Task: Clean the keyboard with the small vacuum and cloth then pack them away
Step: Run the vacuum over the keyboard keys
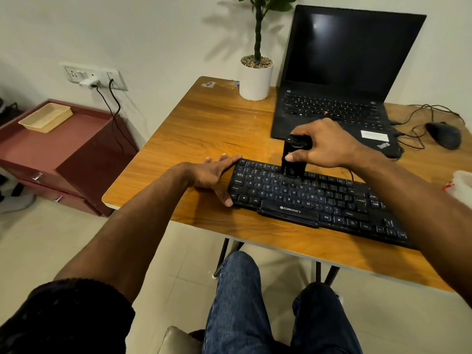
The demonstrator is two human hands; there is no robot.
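A black keyboard (314, 200) lies at an angle on the wooden table (209, 129) in front of me. My right hand (324, 146) grips a small black vacuum (292, 162), which stands upright with its lower end on the keyboard's upper rows. My left hand (214, 175) lies flat on the table with straight fingers and its thumb against the keyboard's left edge. No cloth is in view.
An open black laptop (339, 80) stands behind the keyboard, a white plant pot (255, 80) to its left, a black mouse (445, 135) with cables at the right. A white object (462, 185) shows at the right edge. A maroon cabinet (58, 154) holding a beige tray (46, 118) stands left.
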